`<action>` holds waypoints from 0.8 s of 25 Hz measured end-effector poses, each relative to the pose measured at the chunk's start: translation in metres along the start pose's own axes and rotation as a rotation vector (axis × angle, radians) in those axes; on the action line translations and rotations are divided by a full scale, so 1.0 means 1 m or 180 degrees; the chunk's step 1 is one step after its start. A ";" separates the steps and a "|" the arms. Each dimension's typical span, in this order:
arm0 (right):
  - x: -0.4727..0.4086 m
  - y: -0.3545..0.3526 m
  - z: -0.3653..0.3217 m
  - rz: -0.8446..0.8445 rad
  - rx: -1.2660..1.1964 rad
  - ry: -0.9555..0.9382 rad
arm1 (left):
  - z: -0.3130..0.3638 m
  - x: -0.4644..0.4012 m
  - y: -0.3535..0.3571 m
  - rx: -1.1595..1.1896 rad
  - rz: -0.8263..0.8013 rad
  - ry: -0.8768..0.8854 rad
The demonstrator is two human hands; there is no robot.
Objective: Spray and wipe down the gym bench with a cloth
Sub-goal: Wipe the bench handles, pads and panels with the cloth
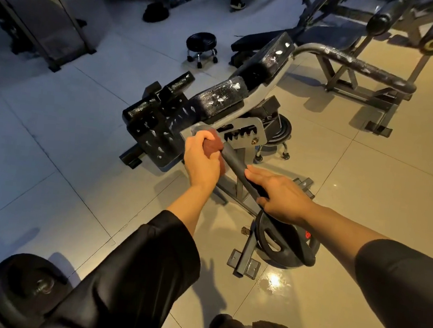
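While white foam still lies on the bench pads (221, 99) beyond the fingers, the left hand (202, 162) grips a red cloth (213, 147) against the metal bar (233, 160); the right hand (280, 194) curls around that bar lower. Wiping seems only begun.

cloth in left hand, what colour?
Reddish-brown. The cloth is bunched in the left hand against the bench's bar; head view, the only one.
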State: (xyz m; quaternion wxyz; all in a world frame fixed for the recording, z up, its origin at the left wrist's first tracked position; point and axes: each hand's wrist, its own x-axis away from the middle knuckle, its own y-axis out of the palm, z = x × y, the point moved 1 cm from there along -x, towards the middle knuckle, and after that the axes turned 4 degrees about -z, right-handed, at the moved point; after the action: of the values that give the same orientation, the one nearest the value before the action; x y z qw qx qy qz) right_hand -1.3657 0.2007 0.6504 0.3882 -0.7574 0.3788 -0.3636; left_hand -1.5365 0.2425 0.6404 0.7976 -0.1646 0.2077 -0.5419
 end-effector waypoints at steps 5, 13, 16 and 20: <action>0.007 0.006 -0.003 -0.0158 0.0043 0.0140 | -0.007 0.048 0.009 -0.0147 -0.0527 0.0408; 0.008 0.010 0.000 -0.0314 0.0204 0.0199 | 0.011 0.029 0.012 -0.0288 -0.0293 0.0380; 0.008 0.011 0.000 -0.0335 0.0201 0.0161 | 0.013 0.049 0.014 -0.0209 -0.0590 0.0441; 0.018 0.004 -0.003 0.0128 -0.0420 0.0002 | 0.000 0.071 0.005 0.0188 -0.1243 0.0252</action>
State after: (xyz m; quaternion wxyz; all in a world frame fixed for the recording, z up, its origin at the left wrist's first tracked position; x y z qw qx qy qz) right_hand -1.3615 0.1827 0.6532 0.3446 -0.7734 0.4172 -0.3302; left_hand -1.5095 0.1786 0.6268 0.6730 -0.1569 0.1870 -0.6982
